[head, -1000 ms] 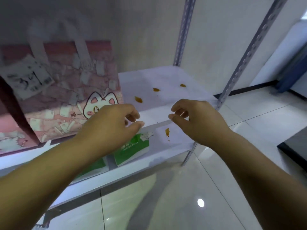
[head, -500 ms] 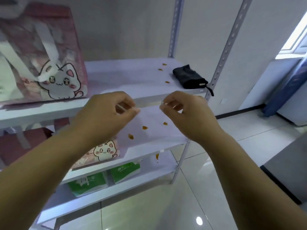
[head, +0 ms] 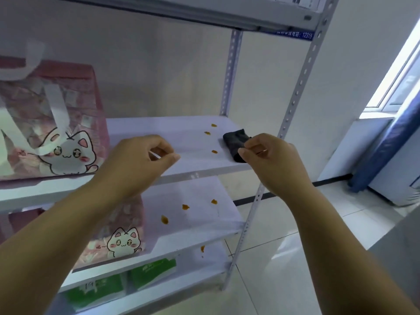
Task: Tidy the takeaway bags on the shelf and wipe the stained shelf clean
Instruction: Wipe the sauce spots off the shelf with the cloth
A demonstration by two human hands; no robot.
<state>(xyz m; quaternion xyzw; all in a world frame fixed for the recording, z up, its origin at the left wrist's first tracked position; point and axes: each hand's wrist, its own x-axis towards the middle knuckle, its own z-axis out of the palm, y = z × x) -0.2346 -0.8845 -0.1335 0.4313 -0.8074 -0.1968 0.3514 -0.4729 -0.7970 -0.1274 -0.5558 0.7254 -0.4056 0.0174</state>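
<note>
Two bags (head: pixel 56 123) at nine o'clock, two packs (head: pixel 152 270) at six, seven stains (head: pixel 185 206), one cloth (head: pixel 235 142) at three. Left grip (head: pixel 136 164), right grip (head: pixel 277 164) curled, empty.

Blue label (head: pixel 295 34) on the top shelf rail (head: pixel 204 15), high above the right hand (head: pixel 273 161): digits "12315" legible, preceding characters blurred. Green pack (head: pixel 95 292), well below the left hand (head: pixel 136 165): handwritten mark resembling "19"; printed logo illegible.

White shelf (head: pixel 181 142), pink cat bag (head: pixel 56 123), dark cloth (head: pixel 235 140), orange stains (head: pixel 214 152)
</note>
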